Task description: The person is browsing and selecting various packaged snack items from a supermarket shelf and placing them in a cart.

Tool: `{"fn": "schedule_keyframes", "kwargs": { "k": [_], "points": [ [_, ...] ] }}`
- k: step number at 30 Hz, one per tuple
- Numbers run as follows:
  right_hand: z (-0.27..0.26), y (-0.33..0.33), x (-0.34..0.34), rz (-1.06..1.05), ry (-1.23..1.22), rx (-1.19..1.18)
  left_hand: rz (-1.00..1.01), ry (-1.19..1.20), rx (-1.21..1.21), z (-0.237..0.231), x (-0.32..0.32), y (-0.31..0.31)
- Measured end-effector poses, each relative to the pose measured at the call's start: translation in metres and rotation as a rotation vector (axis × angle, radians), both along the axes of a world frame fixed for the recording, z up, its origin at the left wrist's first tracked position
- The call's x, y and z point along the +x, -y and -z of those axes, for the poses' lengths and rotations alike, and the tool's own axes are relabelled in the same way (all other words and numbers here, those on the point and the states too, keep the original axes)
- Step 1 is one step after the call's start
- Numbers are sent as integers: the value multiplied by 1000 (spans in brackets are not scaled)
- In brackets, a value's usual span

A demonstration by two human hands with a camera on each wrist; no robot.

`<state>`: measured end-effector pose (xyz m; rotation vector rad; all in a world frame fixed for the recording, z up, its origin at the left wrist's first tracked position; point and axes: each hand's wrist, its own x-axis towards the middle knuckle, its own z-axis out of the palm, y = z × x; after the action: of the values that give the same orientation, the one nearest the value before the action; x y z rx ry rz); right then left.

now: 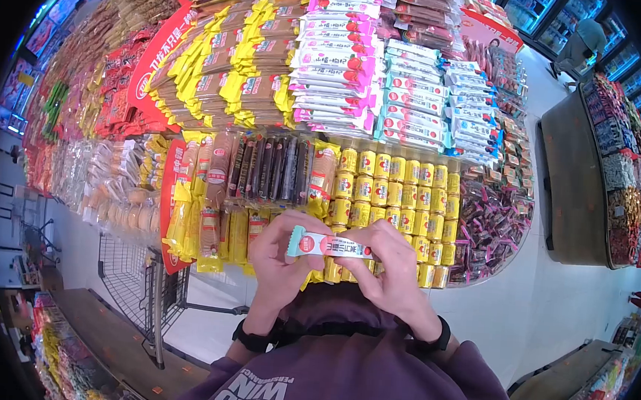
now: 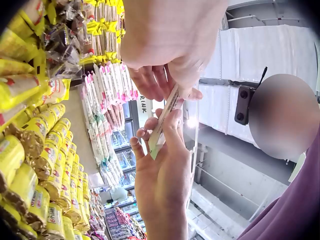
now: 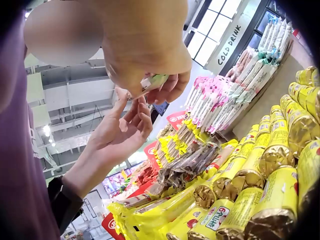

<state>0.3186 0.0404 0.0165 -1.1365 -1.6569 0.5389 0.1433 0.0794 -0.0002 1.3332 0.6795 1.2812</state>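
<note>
While we stand at the snack display, we hold a bar (image 1: 332, 246) between both hands, just in front of our purple shirt (image 1: 353, 373) and above the near edge of the goods. Our left hand (image 1: 279, 264) is clamped on the end with the teal crimp, and our right hand (image 1: 390, 268) pinches the other end between thumb and fingers. We have the printed side turned up, and in the head view the bar lies nearly level from one hand to the other.

Beyond and below our hands, yellow rolls (image 1: 399, 198) stand in close rows, with dark sticks (image 1: 271, 168) to their left and purple sweets (image 1: 489, 227) to their right. Higher up the display we see pink-and-white packs (image 1: 338, 60) stacked beside teal-and-white packs (image 1: 415, 95), and yellow-and-brown packs (image 1: 233, 60) to the left of both. A red sign (image 1: 160, 55) edges those on their left. We have a wire cart (image 1: 133, 280) on the floor to our left, and a person (image 1: 585, 47) is near the lit coolers (image 1: 563, 24) at far right.
</note>
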Motion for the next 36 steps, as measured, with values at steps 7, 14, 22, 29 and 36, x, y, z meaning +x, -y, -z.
{"fn": "schedule_keyframes", "kwargs": {
  "k": [7,14,22,29,36],
  "points": [
    [-5,8,9,-42,-16,-118,19,-4,-72,4,5,9],
    [-8,-3,55,-16,139,-418,-141,-32,-116,-10,15,-31],
    [3,-66,58,-74,-517,-421,-151,-12,-392,-16,25,-99],
    [26,-83,34,-24,-414,-394,-90,118,-343,-15,46,-96],
    [38,-92,17,-1,-481,-247,-127,100,-326,-9,52,-100]
  ]
}}
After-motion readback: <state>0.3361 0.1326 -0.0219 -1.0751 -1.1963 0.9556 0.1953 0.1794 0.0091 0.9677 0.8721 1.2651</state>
